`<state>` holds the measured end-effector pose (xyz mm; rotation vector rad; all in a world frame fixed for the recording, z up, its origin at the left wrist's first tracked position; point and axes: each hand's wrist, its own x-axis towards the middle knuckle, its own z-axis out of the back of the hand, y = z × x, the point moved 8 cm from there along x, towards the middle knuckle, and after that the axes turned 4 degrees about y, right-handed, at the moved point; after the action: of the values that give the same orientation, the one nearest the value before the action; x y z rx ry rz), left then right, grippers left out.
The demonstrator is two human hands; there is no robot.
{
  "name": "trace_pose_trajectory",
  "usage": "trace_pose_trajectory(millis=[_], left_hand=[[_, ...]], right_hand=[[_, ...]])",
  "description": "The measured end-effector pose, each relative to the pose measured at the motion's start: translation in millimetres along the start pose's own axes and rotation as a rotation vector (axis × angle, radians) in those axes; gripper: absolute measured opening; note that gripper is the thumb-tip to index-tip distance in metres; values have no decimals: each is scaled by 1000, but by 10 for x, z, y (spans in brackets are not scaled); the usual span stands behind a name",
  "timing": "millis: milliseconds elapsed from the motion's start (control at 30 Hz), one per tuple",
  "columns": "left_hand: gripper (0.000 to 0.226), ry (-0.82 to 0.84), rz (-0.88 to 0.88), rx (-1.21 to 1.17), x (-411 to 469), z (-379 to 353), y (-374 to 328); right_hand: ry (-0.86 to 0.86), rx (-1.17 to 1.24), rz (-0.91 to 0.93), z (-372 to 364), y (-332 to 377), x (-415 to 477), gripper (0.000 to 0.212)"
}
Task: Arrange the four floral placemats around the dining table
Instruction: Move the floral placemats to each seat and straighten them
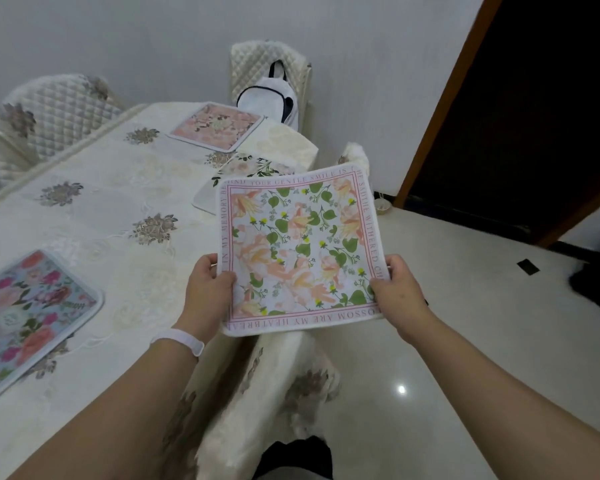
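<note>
Left hand point(210, 284) and right hand point(397, 289) each clamped on a near corner of the pink-bordered placemat point(300, 251), held in the air off the tabletop's point(118, 209) right edge. Blue placemat point(28, 313) near left; pink placemat point(217, 127) far; white placemat point(243, 168) partly hidden behind the held one.

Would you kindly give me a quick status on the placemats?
Left hand and right hand grip the lettered-border placemat off the table edge. Three placemats down: blue, pink, white. Chair below.
</note>
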<state>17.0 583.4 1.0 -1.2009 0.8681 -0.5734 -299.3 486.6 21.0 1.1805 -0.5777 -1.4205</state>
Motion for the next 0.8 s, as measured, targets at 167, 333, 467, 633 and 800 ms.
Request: trace_pose_trajectory(millis=[167, 333, 467, 633, 800], left_hand=[[22, -38, 32, -71, 533, -151, -99], [23, -82, 54, -90, 820, -124, -88], [20, -181, 98, -132, 832, 225, 68], [21, -388, 168, -160, 628, 799, 360], [18, -571, 224, -170, 307, 1155, 562]], right_hand=[[34, -53, 24, 26, 370, 579, 25], [64, -101, 50, -111, 602, 989, 27], [160, -241, 110, -529, 822, 1238, 23], [349, -359, 258, -1270, 1147, 1406, 22], [542, -440, 306, -1993, 1114, 1582, 20]])
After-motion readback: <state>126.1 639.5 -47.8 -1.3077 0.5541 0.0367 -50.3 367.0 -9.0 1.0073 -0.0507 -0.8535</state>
